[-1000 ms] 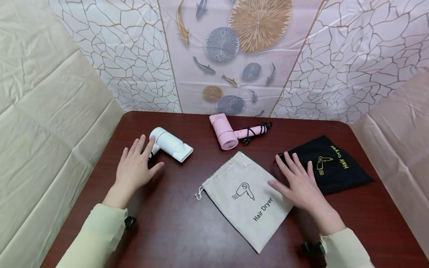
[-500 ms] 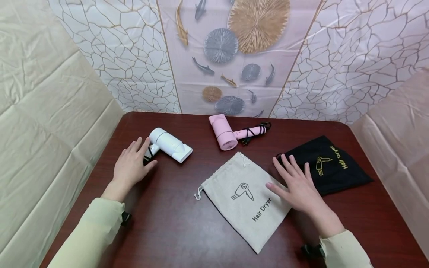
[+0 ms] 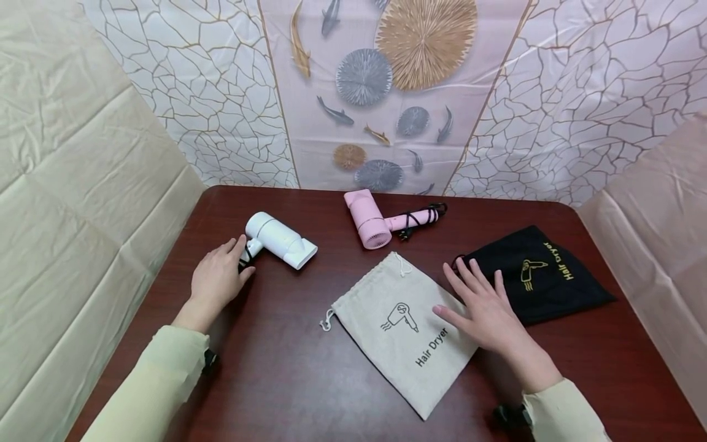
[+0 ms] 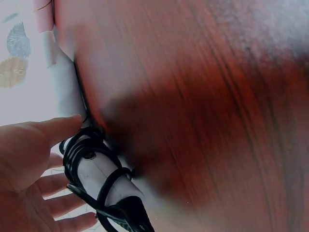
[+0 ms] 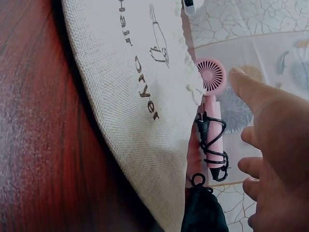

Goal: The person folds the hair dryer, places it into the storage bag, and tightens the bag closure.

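Observation:
The white hair dryer (image 3: 280, 239) lies on the left of the table, its handle (image 4: 104, 176) wrapped in a black cord. My left hand (image 3: 216, 277) is at that handle, thumb on one side and fingers on the other, not closed round it. My right hand (image 3: 488, 306) is spread palm down over the right edge of the beige drawstring bag (image 3: 386, 344), its fingertips towards the black drawstring bag (image 3: 552, 294). In the right wrist view its fingers (image 5: 251, 166) hold nothing. Both bags lie flat, with a hair dryer drawing and "Hair Dryer" lettering.
A pink hair dryer (image 3: 367, 221) with a black cord round its handle lies at the back middle of the dark red table (image 3: 309, 380). A patterned cloth wall (image 3: 232, 110) stands behind the table, with beige cloth (image 3: 83, 202) at the sides.
My left hand has drawn back slightly from the white hair dryer's body and lowered to its handle. The right hand has shifted slightly left, still spread.

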Demonstrator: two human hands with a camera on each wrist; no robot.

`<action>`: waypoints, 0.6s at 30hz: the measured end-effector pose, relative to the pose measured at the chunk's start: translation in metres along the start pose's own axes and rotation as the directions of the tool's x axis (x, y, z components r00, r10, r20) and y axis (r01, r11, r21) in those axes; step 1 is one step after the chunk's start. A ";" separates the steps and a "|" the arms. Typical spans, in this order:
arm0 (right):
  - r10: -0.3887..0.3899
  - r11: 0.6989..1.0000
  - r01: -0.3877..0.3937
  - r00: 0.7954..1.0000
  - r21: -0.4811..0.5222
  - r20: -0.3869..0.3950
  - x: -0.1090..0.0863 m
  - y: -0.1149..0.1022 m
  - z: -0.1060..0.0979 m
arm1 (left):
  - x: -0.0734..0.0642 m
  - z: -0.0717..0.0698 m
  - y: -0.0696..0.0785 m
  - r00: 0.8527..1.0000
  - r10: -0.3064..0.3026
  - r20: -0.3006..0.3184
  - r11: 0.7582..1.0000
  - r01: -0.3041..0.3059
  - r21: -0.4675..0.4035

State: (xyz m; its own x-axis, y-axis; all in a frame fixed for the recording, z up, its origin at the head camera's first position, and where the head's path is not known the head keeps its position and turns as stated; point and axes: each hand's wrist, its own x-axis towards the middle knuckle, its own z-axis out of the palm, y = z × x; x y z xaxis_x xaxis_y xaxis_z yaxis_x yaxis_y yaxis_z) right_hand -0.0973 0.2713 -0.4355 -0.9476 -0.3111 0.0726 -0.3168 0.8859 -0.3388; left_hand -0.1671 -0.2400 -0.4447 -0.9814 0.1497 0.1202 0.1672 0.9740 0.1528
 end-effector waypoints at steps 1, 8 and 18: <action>-0.002 1.000 0.002 1.000 -0.001 0.004 0.000 0.000 0.000 | 0.001 0.001 0.000 1.000 -0.004 0.003 1.000 0.004 0.001; -0.006 1.000 0.006 1.000 -0.004 0.023 0.001 -0.002 0.003 | 0.004 0.004 0.000 0.999 -0.036 -0.015 0.999 0.036 -0.024; -0.018 1.000 0.019 0.999 -0.005 0.036 0.003 -0.003 0.007 | 0.010 0.009 0.001 0.997 -0.038 -0.072 0.998 0.034 -0.058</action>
State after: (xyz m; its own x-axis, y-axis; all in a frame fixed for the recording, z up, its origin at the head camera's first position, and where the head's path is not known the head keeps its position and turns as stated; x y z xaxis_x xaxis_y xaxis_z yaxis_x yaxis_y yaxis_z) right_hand -0.0989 0.2655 -0.4406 -0.9395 -0.3395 0.0451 -0.3346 0.8817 -0.3328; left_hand -0.1772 -0.2359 -0.4517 -0.9777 0.0998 0.1850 0.1390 0.9671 0.2130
